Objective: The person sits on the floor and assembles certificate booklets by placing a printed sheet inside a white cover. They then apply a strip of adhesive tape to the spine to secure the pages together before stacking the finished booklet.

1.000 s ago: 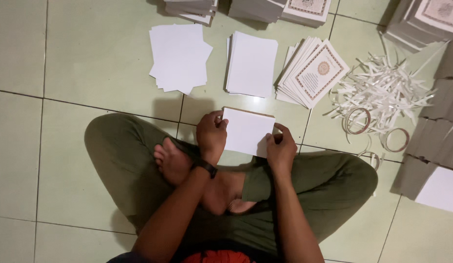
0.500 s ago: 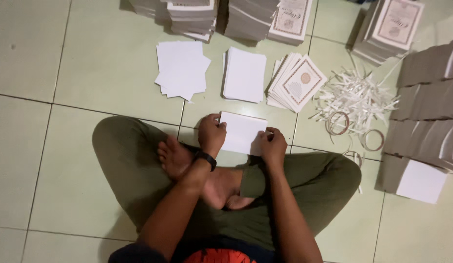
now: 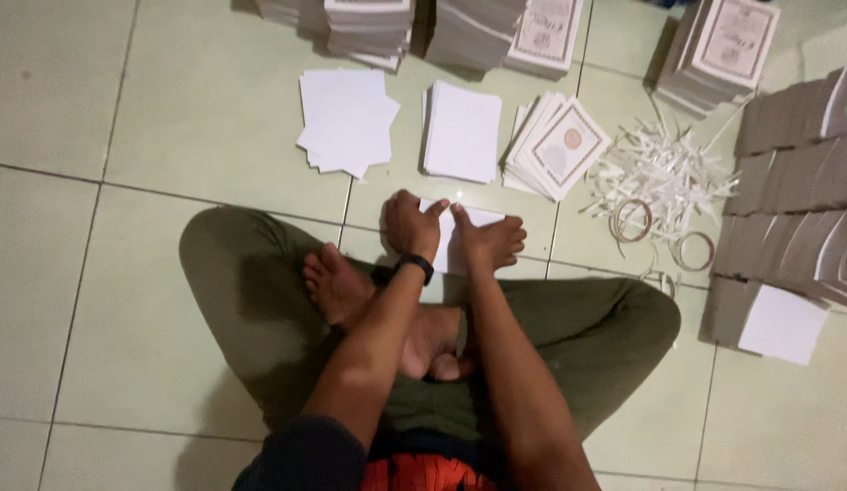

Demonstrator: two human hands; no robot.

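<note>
Mid-frame: left hand [image 3: 412, 225] & right hand [image 3: 487, 241] both flat, fingers spread, pressing white sheet [image 3: 483, 218] on floor [image 3: 169, 136]; nothing gripped. Paper stacks [image 3: 460, 132] above, tape rings [image 3: 633, 220] right.

Floor inventory: two hands [image 3: 413, 223] [image 3: 489, 241], one white sheet [image 3: 478, 218] beneath them, two loose white paper stacks [image 3: 346, 118] [image 3: 462, 132], one fanned printed-card pile [image 3: 558, 145], two tape rings [image 3: 631, 220] [image 3: 693, 250].

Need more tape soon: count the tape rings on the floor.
2: one tape ring at the edge of the white paper strips, the other ring just right of it. More may be hidden.
</note>
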